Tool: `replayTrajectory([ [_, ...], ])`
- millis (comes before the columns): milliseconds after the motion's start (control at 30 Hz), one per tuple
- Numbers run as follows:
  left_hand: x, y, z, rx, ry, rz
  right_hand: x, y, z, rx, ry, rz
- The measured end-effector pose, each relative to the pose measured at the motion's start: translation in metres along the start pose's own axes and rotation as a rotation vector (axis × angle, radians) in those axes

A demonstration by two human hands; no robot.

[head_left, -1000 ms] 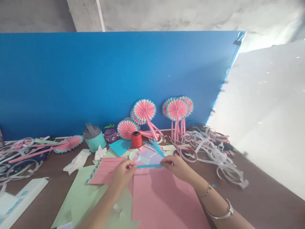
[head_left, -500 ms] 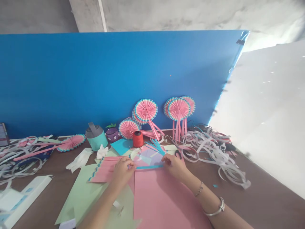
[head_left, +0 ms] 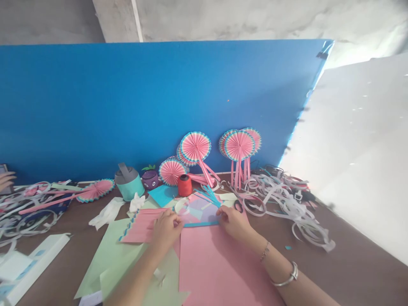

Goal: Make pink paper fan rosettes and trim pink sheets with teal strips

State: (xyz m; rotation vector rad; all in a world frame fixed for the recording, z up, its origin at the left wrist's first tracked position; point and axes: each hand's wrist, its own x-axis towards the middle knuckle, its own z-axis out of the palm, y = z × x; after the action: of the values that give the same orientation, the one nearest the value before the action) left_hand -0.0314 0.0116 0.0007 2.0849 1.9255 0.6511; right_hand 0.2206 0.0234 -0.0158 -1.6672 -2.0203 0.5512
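Note:
A large pink paper sheet (head_left: 216,267) lies flat on the brown table in front of me. A thin blue paper strip (head_left: 200,223) runs along its far edge. My left hand (head_left: 165,231) pinches the strip's left end, fingers closed. My right hand (head_left: 234,221) pinches its right end, fingers closed too, with bracelets on that wrist. A pleated pink paper with a blue zigzag edge (head_left: 142,227) lies just left of my left hand, on light green sheets (head_left: 111,263).
Finished pink paper fans (head_left: 237,146) lean on the blue partition (head_left: 127,106) behind. A red thread spool (head_left: 184,185), a teal tape roll (head_left: 129,182), a purple pot (head_left: 149,179) and scissors (head_left: 237,206) sit beyond. Curled white strips (head_left: 287,208) pile at right. Another person's hand (head_left: 4,178) shows far left.
My hands stay on the blue strip and have shifted slightly toward me. Another person's hand has come into view at the far left edge.

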Motion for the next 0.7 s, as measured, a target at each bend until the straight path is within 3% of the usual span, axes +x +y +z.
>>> replayTrajectory([
  [700, -0.0029, 0.0053, -0.0018, 0.037, -0.043, -0.026, -0.0034, -0.0055, -0.0019, -0.059, -0.018, 0.005],
])
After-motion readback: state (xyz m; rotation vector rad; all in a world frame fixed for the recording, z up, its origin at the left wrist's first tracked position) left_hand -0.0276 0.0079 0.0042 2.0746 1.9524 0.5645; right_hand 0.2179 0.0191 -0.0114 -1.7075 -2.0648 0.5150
